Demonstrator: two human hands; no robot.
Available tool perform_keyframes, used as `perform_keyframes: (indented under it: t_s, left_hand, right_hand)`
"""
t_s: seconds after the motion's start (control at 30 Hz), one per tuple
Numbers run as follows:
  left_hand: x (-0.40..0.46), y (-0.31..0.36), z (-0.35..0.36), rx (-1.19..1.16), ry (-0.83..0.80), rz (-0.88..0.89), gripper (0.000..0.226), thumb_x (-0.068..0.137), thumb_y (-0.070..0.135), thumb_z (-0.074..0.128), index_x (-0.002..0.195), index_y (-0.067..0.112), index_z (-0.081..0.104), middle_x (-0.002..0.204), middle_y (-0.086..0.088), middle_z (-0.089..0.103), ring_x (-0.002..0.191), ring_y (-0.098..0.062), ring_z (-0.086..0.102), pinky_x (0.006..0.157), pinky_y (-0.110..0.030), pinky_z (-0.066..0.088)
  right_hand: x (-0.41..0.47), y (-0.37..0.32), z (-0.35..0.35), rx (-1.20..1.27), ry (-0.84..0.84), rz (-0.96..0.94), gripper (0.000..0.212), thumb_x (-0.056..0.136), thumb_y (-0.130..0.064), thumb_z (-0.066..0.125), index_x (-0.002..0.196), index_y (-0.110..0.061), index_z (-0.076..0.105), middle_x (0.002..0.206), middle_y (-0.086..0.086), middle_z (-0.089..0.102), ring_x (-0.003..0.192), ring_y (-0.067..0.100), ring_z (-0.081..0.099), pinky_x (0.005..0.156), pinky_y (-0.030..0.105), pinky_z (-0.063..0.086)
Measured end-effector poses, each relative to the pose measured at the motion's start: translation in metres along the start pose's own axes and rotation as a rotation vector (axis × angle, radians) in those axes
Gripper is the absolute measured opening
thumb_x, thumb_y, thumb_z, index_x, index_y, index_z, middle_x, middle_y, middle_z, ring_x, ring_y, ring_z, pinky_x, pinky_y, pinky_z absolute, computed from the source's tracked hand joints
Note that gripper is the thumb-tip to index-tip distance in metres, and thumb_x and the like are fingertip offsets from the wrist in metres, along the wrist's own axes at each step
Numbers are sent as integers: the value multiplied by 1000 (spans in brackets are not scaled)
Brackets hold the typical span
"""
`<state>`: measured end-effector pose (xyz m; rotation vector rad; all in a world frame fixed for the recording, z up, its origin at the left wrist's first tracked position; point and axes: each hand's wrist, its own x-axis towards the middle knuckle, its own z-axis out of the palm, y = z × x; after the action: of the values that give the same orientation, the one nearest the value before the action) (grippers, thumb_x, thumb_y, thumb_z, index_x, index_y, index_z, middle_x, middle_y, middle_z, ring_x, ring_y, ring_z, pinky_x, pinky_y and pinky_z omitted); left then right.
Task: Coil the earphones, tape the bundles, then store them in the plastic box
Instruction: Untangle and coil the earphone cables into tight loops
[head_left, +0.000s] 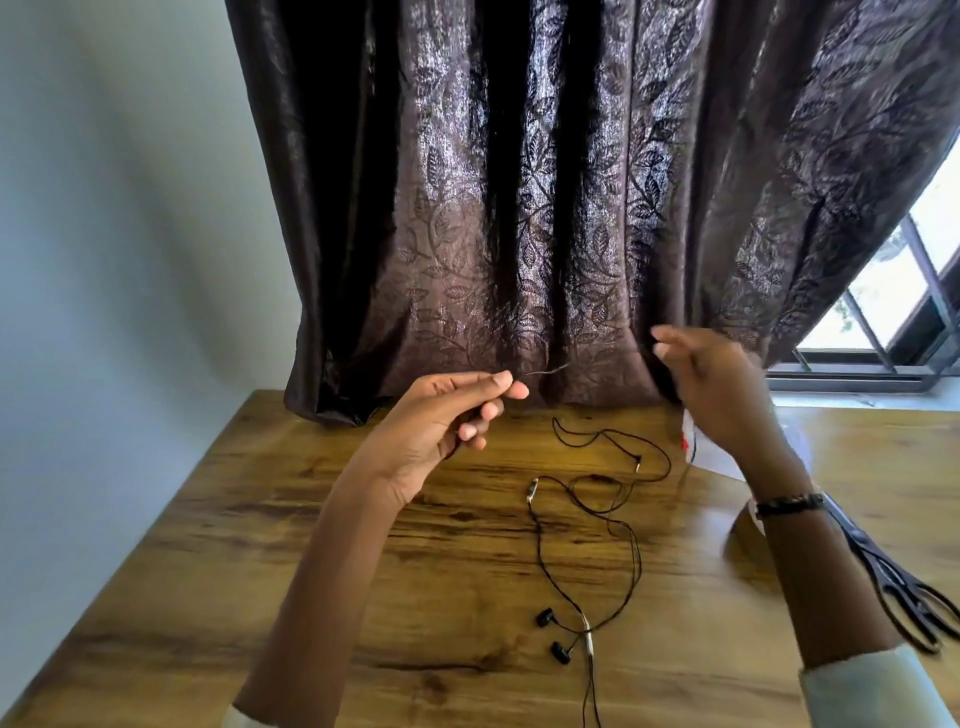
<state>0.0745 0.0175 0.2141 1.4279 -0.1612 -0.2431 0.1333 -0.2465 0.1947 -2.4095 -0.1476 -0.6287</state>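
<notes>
Evidently the work is only getting started: the fingers (501, 387) of the left hand (441, 426) are pinching a thin dark strand that is sticking out to the right, most likely an earphone wire, while the right hand (722, 389) is hovering raised with its fingers loosely spread and gripping nothing. The earphones (587, 525) are lying uncoiled on the table (208, 545) between the forearms, the cable looping loosely and the two black earbuds (551, 634) sitting toward the near edge. No taped bundle is showing, so coiling, taping and storing all seem to be waiting. A pale, partly hidden object behind the right hand may be the plastic box (698, 447), though I cannot tell for certain. Black scissors (904, 587) are lying beside the right forearm, and a dark leaf-patterned curtain (571, 208) is hanging down onto the far edge of the table, crowding the working space.
</notes>
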Motion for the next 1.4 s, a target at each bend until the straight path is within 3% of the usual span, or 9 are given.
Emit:
perform_keyframes:
  t_s: [0.13, 0.2, 0.43, 0.5, 0.57, 0.67, 0.83, 1.0, 1.4]
  left_hand:
    - [7, 3, 8, -7, -2, -10, 23, 78, 30, 64, 88, 12, 74, 58, 8, 51, 41, 0, 36, 46, -13, 38]
    - [7, 4, 9, -10, -4, -13, 22, 79, 30, 64, 87, 12, 74, 59, 8, 51, 41, 1, 36, 45, -13, 39]
    - [-3, 5, 2, -57, 4, -33, 29, 78, 28, 63, 95, 6, 71, 57, 8, 50, 41, 1, 36, 44, -12, 37]
    - [-4, 6, 3, -68, -2, -37, 29, 78, 28, 63, 95, 6, 70, 57, 8, 50, 41, 1, 36, 43, -12, 37]
    - [-4, 7, 4, -79, -15, -34, 27, 78, 27, 62, 93, 7, 70, 57, 8, 50, 41, 1, 36, 43, -12, 37]
    - [-2, 8, 9, -81, -35, -19, 23, 79, 28, 62, 90, 10, 71, 60, 7, 53, 42, 1, 40, 44, -13, 42]
    - [-4, 9, 11, -116, -123, -8, 26, 84, 26, 58, 95, 7, 72, 73, 0, 65, 54, -4, 59, 59, -20, 56]
    - [-12, 14, 10, -46, -189, 8, 34, 89, 24, 52, 110, 2, 67, 84, -7, 71, 74, -12, 69, 69, -21, 56]
    - [-6, 18, 17, -269, -162, 84, 23, 81, 15, 55, 94, 7, 72, 68, 4, 63, 56, -1, 58, 63, -18, 55]
  right_hand:
    - [-25, -57, 9, 307, -318, -337, 36, 95, -34, 53, 129, -22, 60, 123, -13, 64, 111, -4, 60, 96, 12, 45]
    - [-28, -70, 17, 384, -352, -390, 28, 95, -26, 57, 121, -23, 65, 106, -11, 72, 101, -5, 64, 92, 12, 47]
    - [-6, -52, 4, 369, 80, -216, 15, 96, -17, 58, 101, -21, 72, 67, -23, 64, 40, 6, 46, 39, 13, 30]
    - [4, -40, -1, 285, 99, -142, 14, 96, -22, 59, 100, -25, 72, 76, -22, 69, 50, 12, 57, 48, 19, 41]
    - [6, -34, -4, 212, -25, -129, 19, 95, -25, 60, 112, -27, 68, 107, -12, 70, 85, 7, 67, 71, 5, 43]
    - [-7, -49, -7, 183, -244, -284, 42, 93, -32, 59, 133, -23, 55, 134, -15, 54, 121, -5, 48, 101, 13, 37]
    - [-25, -74, 5, 411, -345, -472, 19, 95, -15, 58, 107, -17, 72, 97, -9, 74, 94, 1, 67, 86, 22, 51]
    - [-19, -78, 2, 375, -296, -568, 19, 96, -8, 56, 104, -14, 72, 96, -10, 71, 92, 5, 66, 82, 20, 50]
    - [-20, -78, 20, 524, -290, -483, 18, 98, -12, 52, 91, -5, 67, 70, -2, 59, 62, 4, 53, 62, 14, 43]
